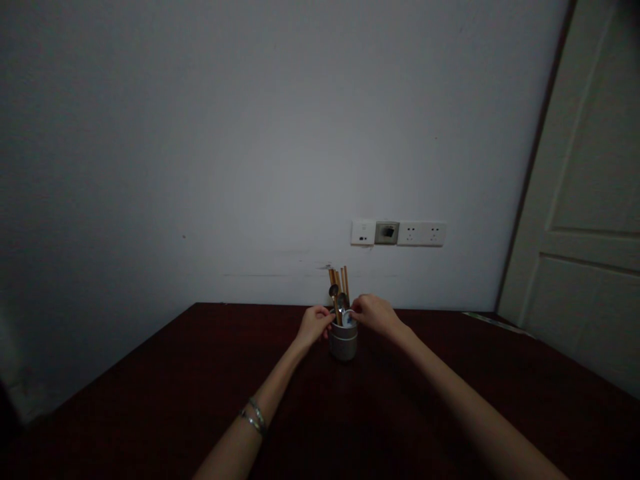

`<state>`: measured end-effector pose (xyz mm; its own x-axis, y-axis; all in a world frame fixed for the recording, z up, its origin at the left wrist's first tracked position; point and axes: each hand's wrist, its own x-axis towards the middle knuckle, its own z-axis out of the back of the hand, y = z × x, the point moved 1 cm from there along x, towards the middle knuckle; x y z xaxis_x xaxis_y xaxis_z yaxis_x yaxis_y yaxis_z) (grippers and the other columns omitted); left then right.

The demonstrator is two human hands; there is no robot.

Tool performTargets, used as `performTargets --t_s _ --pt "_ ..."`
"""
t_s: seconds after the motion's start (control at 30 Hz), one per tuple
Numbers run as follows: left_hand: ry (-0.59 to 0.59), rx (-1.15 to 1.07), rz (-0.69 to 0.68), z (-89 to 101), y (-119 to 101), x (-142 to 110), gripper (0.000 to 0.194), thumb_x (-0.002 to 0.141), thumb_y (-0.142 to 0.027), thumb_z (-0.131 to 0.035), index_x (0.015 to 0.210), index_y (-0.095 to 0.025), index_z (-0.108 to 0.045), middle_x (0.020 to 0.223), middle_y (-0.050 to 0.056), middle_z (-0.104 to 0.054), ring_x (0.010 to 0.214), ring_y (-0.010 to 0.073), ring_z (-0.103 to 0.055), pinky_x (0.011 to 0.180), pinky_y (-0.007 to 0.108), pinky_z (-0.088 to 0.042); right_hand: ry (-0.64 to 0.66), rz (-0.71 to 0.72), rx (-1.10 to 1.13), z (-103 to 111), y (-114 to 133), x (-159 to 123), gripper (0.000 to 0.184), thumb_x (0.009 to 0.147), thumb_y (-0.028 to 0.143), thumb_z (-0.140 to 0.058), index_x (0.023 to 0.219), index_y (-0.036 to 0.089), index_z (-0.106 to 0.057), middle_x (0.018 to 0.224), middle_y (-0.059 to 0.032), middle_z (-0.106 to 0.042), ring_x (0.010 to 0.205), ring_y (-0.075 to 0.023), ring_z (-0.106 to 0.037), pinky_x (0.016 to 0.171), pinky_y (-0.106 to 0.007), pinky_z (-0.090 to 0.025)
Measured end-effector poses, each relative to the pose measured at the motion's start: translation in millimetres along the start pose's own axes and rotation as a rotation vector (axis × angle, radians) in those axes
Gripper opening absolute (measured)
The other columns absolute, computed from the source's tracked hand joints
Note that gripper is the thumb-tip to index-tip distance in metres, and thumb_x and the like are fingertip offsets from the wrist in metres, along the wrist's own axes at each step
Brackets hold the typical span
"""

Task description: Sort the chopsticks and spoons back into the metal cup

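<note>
A grey cylindrical utensil holder [343,345] stands upright on the dark red-brown table. Several chopsticks [345,279], metal spoons [334,291] and a white spoon with a blue pattern [349,319] stick up out of it. My left hand [315,325] is closed at the left side of the holder's rim, thumb and fingers gripping the edge. On the opposite side, my right hand [376,313] pinches the white spoon, whose lower part is hidden inside the holder.
The dark table [200,373] reaches back to a pale wall [250,167]. Sockets and switch plates [421,233] are fixed on the wall behind the holder. A panelled door [590,200] stands at the right, and a thin flat strip [500,324] lies along the table's back right edge.
</note>
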<state>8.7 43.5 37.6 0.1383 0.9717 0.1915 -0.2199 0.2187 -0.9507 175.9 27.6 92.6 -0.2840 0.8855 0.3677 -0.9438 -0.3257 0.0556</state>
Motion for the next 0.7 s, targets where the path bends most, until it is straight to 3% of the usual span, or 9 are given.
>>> performTargets --t_s 0.13,0.3,0.4,0.5,0.7 --pt "0.005 -0.014 -0.009 11.3 -5.4 3.7 0.022 0.073 -0.036 -0.052 0.069 -0.014 -0.049 0.049 -0.005 -0.050 0.031 0.0051 -0.042 0.030 0.016 -0.024 -0.070 -0.008 0.093 10.1 -7.8 -4.6 0.025 0.074 0.040 -0.053 0.082 0.021 -0.066 0.086 -0.0062 -0.066 0.080 -0.0185 -0.059 0.062 -0.024 -0.038" --pt "-0.117 0.015 -0.013 50.3 -7.9 13.8 0.022 0.077 -0.034 -0.042 0.069 -0.015 -0.050 0.052 -0.003 -0.050 0.035 0.0066 -0.043 0.035 0.017 -0.028 -0.189 -0.092 0.195 8.6 -34.1 -23.4 0.030 0.080 0.040 -0.043 0.086 0.021 -0.065 0.086 -0.0055 -0.066 0.079 -0.0177 -0.059 0.065 -0.025 -0.040" --pt "-0.256 0.234 0.008 72.0 5.4 16.8 0.023 0.078 -0.031 -0.039 0.069 -0.015 -0.054 0.060 0.002 -0.056 0.048 0.0101 -0.052 0.044 0.019 -0.034 -0.154 -0.182 0.159 -11.2 -48.2 -40.8 0.031 0.082 0.037 -0.041 0.091 0.020 -0.064 0.091 -0.0067 -0.065 0.085 -0.0194 -0.059 0.067 -0.026 -0.041" --pt "-0.338 0.565 0.047 79.4 28.4 15.9 0.023 0.079 -0.028 -0.040 0.069 -0.016 -0.058 0.074 0.007 -0.062 0.070 0.0159 -0.058 0.058 0.023 -0.037 -0.131 -0.169 0.110 -37.6 -54.7 -58.3 0.029 0.082 0.032 -0.040 0.096 0.019 -0.063 0.103 -0.0084 -0.062 0.098 -0.0204 -0.054 0.077 -0.027 -0.042" --pt "-0.193 0.797 -0.080 62.0 66.2 9.8 0.030 0.087 -0.026 -0.030 0.079 -0.017 -0.058 0.088 0.008 -0.063 0.084 0.0164 -0.057 0.073 0.024 -0.036 -0.081 -0.083 0.063 -82.8 -61.8 -78.6 0.037 0.082 0.028 -0.042 0.111 0.012 -0.058 0.122 -0.0139 -0.050 0.115 -0.0242 -0.042 0.095 -0.034 -0.034"
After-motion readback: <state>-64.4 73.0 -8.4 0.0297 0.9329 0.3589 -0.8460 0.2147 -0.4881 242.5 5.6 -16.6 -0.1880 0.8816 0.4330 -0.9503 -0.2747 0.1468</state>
